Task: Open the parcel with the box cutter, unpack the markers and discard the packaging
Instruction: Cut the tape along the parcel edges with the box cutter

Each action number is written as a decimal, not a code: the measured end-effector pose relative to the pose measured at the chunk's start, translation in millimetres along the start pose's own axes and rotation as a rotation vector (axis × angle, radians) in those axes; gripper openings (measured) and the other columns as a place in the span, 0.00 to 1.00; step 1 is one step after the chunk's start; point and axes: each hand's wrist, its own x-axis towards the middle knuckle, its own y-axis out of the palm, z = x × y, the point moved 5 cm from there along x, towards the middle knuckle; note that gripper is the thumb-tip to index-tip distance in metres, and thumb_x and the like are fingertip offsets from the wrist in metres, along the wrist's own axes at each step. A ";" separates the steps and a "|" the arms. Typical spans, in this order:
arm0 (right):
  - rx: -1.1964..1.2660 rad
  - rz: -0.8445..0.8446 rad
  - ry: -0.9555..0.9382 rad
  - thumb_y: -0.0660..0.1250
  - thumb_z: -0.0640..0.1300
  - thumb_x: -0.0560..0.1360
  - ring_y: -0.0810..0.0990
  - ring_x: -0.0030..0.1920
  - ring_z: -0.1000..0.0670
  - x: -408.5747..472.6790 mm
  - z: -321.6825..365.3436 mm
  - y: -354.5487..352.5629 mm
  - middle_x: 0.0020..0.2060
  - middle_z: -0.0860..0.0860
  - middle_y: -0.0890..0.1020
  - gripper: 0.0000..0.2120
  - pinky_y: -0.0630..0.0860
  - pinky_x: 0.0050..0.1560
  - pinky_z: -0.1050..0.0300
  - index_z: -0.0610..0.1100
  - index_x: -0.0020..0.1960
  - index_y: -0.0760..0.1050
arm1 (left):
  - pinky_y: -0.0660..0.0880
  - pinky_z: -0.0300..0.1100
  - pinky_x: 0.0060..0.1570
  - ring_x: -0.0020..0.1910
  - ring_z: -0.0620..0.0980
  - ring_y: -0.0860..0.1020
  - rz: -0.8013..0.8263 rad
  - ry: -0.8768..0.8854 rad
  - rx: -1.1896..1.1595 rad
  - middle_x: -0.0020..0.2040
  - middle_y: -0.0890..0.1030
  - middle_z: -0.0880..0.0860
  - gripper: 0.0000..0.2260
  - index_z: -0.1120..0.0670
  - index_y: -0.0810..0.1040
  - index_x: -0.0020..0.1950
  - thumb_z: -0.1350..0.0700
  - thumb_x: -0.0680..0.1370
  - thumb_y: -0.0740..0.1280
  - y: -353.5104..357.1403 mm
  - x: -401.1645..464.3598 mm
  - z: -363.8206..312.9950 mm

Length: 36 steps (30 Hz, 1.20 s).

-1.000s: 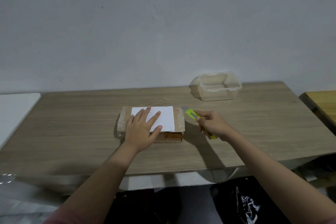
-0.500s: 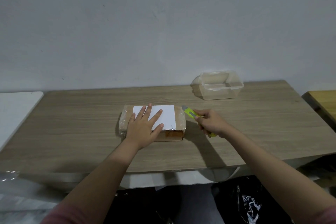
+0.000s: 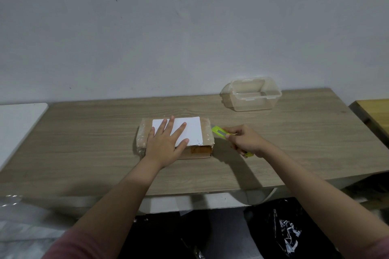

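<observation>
A person's left hand lay flat, fingers spread, on a tape-wrapped brown cardboard parcel with a white label at the middle of the pale wood-grain table. The right hand curled round a yellow-green box cutter, its tip at the parcel's right edge. A clear plastic container stood near the wall behind.

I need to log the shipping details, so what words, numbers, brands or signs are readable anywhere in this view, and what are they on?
None can be read.
White label on the parcel: looks blank, only faint marks, too blurred to read; the left hand covers part.
Box cutter in the right hand: no legible brand.
Clear plastic container: no text visible.
</observation>
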 end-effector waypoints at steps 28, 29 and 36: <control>0.608 -0.074 0.082 0.59 0.38 0.80 0.64 0.17 0.55 -66.2 -39.1 50.5 0.25 0.47 0.71 0.16 0.63 0.17 0.66 0.53 0.62 0.75 | 0.46 0.59 0.73 0.78 0.52 0.45 0.029 -0.019 0.000 0.79 0.46 0.50 0.28 0.39 0.49 0.76 0.35 0.77 0.42 -3.5 1.1 -3.3; 0.611 -0.092 0.083 0.59 0.38 0.80 0.63 0.17 0.55 -66.5 -37.3 51.9 0.25 0.47 0.71 0.16 0.62 0.17 0.66 0.54 0.61 0.75 | 0.46 0.59 0.73 0.78 0.52 0.45 0.031 -0.026 0.003 0.79 0.46 0.49 0.27 0.39 0.49 0.76 0.35 0.77 0.43 -3.9 1.1 -3.9; 0.715 -0.231 0.114 0.58 0.37 0.80 0.63 0.18 0.54 -59.4 -19.6 61.4 0.27 0.47 0.69 0.15 0.61 0.19 0.65 0.56 0.47 0.77 | 0.41 0.59 0.72 0.77 0.55 0.42 0.147 -0.162 -0.050 0.79 0.41 0.51 0.26 0.39 0.46 0.76 0.37 0.79 0.44 -4.3 1.2 -16.9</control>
